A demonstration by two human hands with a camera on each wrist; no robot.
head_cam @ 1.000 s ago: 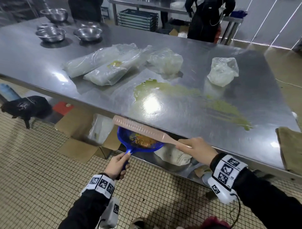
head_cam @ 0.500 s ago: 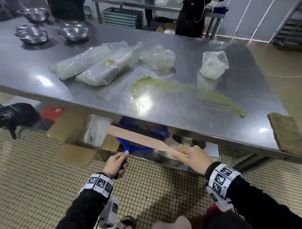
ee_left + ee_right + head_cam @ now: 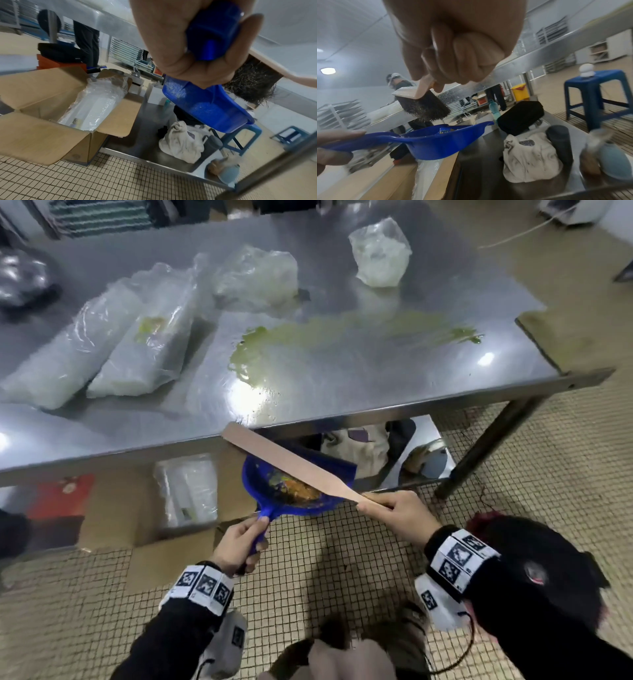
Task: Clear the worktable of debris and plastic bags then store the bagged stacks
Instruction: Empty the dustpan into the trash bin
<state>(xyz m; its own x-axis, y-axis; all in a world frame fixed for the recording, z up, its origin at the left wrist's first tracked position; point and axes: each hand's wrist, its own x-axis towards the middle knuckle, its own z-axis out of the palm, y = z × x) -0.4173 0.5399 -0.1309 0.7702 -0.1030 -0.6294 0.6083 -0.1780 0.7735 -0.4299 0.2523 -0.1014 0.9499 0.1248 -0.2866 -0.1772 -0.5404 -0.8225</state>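
Observation:
My left hand grips the handle of a blue dustpan just below the steel worktable's front edge; orange and green debris lies in the pan. My right hand grips the handle of a pale wooden brush, whose back slants over the pan, dark bristles pointing down. A green smear spreads across the tabletop. Two long bagged stacks lie at the left. Behind the smear are a crumpled clear bag and a smaller filled bag.
An open cardboard box with a bagged stack inside stands on the tiled floor under the table. The lower shelf holds a white cloth bundle, a dark flask and a black bag. A brown cloth lies on the table's right end. Blue stool beyond.
The view has swung down and to the right. The dustpan and brush stay together at the table's front edge, the pan tipped so its debris shows again.

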